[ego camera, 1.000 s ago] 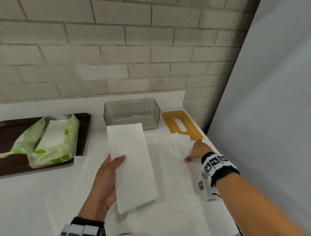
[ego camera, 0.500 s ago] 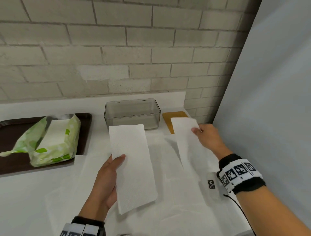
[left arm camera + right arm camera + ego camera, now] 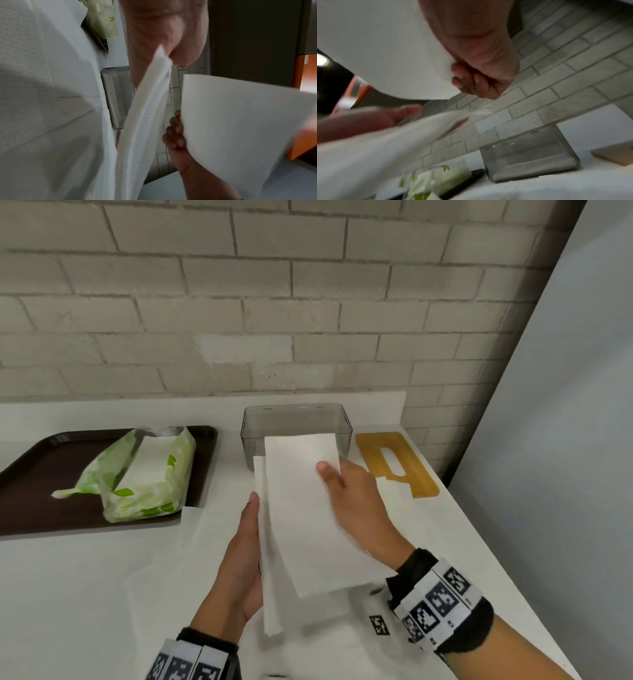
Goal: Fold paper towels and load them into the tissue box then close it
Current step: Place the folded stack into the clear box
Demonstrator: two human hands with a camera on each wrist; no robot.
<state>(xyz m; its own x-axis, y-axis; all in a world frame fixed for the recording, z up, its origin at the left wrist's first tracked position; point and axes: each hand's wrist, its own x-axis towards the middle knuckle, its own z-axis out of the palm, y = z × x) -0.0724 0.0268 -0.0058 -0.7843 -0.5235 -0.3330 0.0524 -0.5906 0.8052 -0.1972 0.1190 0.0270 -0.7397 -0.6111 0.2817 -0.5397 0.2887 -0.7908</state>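
My left hand point(image 3: 245, 546) grips a folded white paper towel point(image 3: 270, 587) by its left edge, thumb on top. My right hand point(image 3: 346, 491) pinches a second folded paper towel point(image 3: 305, 508) and holds it just over the first; in the left wrist view the second towel point(image 3: 240, 128) is still apart from the first towel point(image 3: 145, 108). Behind them on the counter stands the clear grey tissue box point(image 3: 296, 422), open and empty. Its wooden slotted lid point(image 3: 399, 462) lies flat to the right of the box.
A dark brown tray point(image 3: 41, 474) at the left carries an opened green and white towel pack point(image 3: 144, 474). Unfolded white towels point(image 3: 164, 559) lie spread on the white counter under my hands. A brick wall runs behind; a grey panel point(image 3: 548, 440) bounds the right.
My right hand picked a folded towel up from the counter at the right and brought it left, over the towel in my left hand. The left hand rose slightly toward the box.
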